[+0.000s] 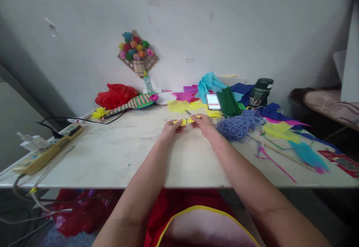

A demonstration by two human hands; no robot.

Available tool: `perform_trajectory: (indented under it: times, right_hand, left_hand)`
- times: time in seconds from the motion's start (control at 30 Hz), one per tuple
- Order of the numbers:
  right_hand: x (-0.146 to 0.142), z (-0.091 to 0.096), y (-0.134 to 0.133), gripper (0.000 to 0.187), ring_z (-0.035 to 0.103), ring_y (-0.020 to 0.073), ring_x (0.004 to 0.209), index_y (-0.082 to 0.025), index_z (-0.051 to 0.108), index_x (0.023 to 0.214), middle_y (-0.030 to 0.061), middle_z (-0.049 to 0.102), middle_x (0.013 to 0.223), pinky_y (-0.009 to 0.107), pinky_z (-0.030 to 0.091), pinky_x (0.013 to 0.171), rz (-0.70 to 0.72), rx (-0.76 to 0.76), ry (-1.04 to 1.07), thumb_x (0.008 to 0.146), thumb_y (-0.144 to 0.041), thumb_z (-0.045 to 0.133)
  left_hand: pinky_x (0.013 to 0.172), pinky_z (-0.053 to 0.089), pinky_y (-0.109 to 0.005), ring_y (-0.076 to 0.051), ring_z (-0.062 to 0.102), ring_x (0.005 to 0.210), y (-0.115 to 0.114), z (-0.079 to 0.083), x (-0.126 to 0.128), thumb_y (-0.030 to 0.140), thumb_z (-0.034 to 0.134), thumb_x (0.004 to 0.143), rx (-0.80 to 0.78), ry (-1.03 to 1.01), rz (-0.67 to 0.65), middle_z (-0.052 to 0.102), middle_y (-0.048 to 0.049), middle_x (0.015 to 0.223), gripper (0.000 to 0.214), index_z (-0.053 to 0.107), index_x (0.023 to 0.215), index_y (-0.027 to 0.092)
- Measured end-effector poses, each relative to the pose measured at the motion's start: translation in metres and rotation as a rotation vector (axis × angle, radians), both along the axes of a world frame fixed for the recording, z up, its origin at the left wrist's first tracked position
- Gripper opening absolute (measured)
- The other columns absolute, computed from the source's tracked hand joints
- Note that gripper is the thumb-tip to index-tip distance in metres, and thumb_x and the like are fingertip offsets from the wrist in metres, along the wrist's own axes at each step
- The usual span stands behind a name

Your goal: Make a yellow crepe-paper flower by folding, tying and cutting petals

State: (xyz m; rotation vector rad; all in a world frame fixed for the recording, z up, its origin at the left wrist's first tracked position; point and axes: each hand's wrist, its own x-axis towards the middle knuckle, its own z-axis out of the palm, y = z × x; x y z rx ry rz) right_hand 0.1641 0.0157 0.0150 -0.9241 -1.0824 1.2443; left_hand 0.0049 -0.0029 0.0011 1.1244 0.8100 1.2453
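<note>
Pale wall [238, 33] is rising behind your white table [98, 149], and a basket of colourful flowers [134, 48] is hanging on it, left of centre. You are reaching both forearms across the tabletop towards its middle. Between your hands, above the table and just in front of a flat yellow sheet [179, 106], you are holding a small yellow piece [183, 122]. Your left hand [171, 128] is pinching its left end between thumb and fingers, and your right hand [204, 124] is pinching its right end, fingers curled. A thin dark line is crossing the piece near its middle, too small for you to make out. Pointed metal tips [188, 112] are jutting from your right hand, aiming away from you and to the left; their handle is hiding from view.

Close beside your right wrist, a loose heap of blue-violet yarn [238, 126] is lying on the table. Behind it, dark green sheets [230, 103] are resting next to a phone [213, 101], and a dark green bottle [261, 91] is standing near the wall. Farther right, a thin stick [283, 153] is lying among coloured scraps. On your left, a lute-shaped ornament [134, 103] is resting in front of a red bag [116, 95], while a power strip [46, 153] is occupying the table's left end.
</note>
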Motion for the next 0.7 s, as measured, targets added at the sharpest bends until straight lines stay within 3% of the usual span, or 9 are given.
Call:
perform_trajectory:
  times: [0.3,0.5,0.7]
  right_hand:
    - [0.0015,-0.002,-0.0052,0.023,0.055,0.0096,0.043,-0.014,0.061,0.068,0.0032,0.066,0.059,0.021,0.047,0.041,0.197,-0.026,-0.073,0.055,-0.027,0.075]
    - [-0.0048,-0.0007,-0.0102,0.016,0.052,0.0077,0.038,-0.014,0.061,0.061,0.0033,0.064,0.053,0.018,0.043,0.037,0.161,-0.028,-0.13,0.057,-0.024,0.073]
    - [-0.0036,-0.0036,-0.0042,0.017,0.053,0.0086,0.039,-0.015,0.061,0.068,-0.001,0.06,0.047,0.019,0.044,0.038,0.105,0.021,-0.112,0.058,-0.024,0.071]
  left_hand:
    - [0.042,0.034,-0.021,-0.008,0.047,0.041,0.0023,0.0014,-0.0024,0.043,0.069,0.06,-0.003,-0.046,0.158,0.058,-0.0025,0.053,0.033,0.057,0.066,0.012]
    - [0.042,0.033,-0.021,-0.008,0.048,0.044,0.0008,-0.0007,-0.0015,0.042,0.07,0.058,0.001,-0.004,0.156,0.059,-0.0026,0.056,0.033,0.059,0.068,0.012]
    - [0.044,0.036,-0.021,-0.011,0.054,0.049,0.0012,0.0012,-0.0039,0.045,0.066,0.061,-0.033,0.072,0.108,0.065,-0.0072,0.067,0.035,0.063,0.075,0.013]
